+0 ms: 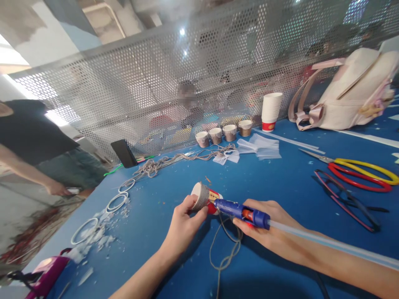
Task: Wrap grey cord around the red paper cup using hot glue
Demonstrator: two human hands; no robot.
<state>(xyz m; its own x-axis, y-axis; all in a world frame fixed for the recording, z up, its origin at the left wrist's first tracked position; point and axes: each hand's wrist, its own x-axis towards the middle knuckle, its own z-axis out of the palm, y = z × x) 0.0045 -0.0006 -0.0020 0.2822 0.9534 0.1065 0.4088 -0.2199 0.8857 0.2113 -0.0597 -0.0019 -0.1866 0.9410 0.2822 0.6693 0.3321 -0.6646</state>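
My left hand grips a small paper cup lying tilted on its side, its open rim facing left. Grey cord is wound round the rim half of the cup; the red and white print shows on the other half. A blue hot glue gun is held in my right hand, its nozzle at the cup's side by the wound cord. From the gun's back end runs a long clear glue stick. Loose grey cord hangs in loops below the cup.
Several cord-wrapped cups line the back, beside a stack of paper cups. White strips, scissors, glasses and a backpack lie right. Left are a phone, white rings and a person.
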